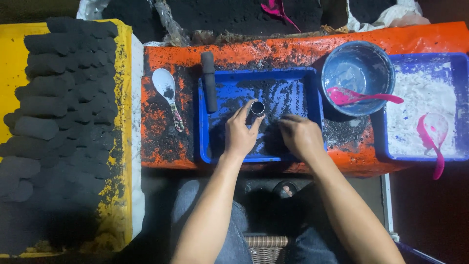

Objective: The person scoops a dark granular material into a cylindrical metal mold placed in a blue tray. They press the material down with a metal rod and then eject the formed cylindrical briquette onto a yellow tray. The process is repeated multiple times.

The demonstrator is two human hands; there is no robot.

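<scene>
My left hand (240,133) grips a small dark metal tube (257,108) that stands upright in the blue tray (210,146). My right hand (300,136) rests just to the right of it, fingers curled down into the black powder (283,95) spread over the tray floor. Whether the right fingers pinch any powder is hidden. A black cylindrical rod (209,80) lies across the tray's left rim.
Rows of black pressed cylinders (58,98) lie stacked on a yellow board at left. A white spoon (167,95) lies on the orange sheet. A blue bowl (371,56) holds a pink spoon (361,97); a blue tray of white powder (415,93) holds another pink spoon (432,137).
</scene>
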